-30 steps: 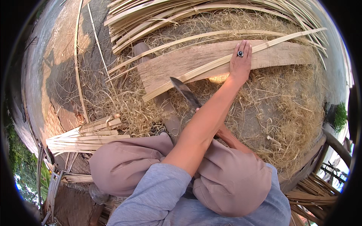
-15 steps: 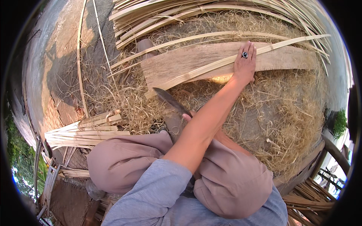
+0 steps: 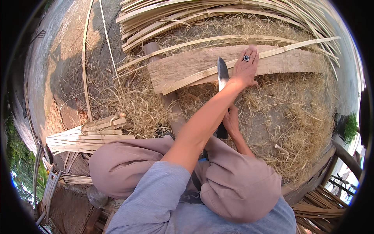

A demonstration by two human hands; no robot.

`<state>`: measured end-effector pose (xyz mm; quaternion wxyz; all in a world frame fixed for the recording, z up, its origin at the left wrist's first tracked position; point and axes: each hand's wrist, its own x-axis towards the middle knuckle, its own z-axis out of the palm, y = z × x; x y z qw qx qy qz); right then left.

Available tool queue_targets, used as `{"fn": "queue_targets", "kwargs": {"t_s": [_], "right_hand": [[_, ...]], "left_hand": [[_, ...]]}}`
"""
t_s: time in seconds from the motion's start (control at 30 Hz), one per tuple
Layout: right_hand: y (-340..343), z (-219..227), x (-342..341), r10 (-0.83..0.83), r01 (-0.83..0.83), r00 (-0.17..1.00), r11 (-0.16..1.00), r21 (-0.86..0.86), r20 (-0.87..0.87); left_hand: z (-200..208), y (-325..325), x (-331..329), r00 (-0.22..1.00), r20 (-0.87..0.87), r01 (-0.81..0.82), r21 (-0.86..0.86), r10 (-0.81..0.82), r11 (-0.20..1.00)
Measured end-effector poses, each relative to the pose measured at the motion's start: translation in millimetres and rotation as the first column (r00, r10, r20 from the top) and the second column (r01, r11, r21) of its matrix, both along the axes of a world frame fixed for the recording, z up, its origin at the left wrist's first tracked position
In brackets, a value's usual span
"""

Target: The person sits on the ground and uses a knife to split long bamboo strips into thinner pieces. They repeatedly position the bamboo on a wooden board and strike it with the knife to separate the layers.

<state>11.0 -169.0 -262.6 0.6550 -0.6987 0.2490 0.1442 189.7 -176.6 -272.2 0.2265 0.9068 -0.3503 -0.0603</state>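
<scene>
Steel knife (image 3: pixel 223 74) handle hidden behind forearm.

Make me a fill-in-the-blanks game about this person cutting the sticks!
1. The left hand presses a long bamboo strip flat onto a wooden ____.
2. The right hand grips a big ____ by its handle.
3. On one finger of the left hand sits a ____.
4. The ground around the plank is covered with dry, curly ____.

Missing words: plank; knife; ring; shavings
</scene>
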Motion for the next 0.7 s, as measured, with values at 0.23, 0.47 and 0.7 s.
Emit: {"fn": "queue_targets", "kwargs": {"t_s": [0.23,0.47,0.7], "right_hand": [[-4.2,-6.8,-11.2,0.252,-0.234,0.961,0.961,-0.147,0.112],[-2.1,-27.5,-15.2,0.348,-0.336,0.929,0.935,-0.109,0.125],[7.6,-78.9,-35.4,0.306,-0.307,0.951,0.951,0.040,0.040]], "left_hand": [[-9.4,-36.0,9.9,0.993,0.116,-0.032,0.070,0.023,0.997],[-9.9,-30.9,12.0,0.985,0.165,-0.061,0.064,0.049,0.996],[-3.0,-35.0,2.8,0.997,0.080,-0.017,0.059,0.012,0.998]]}}
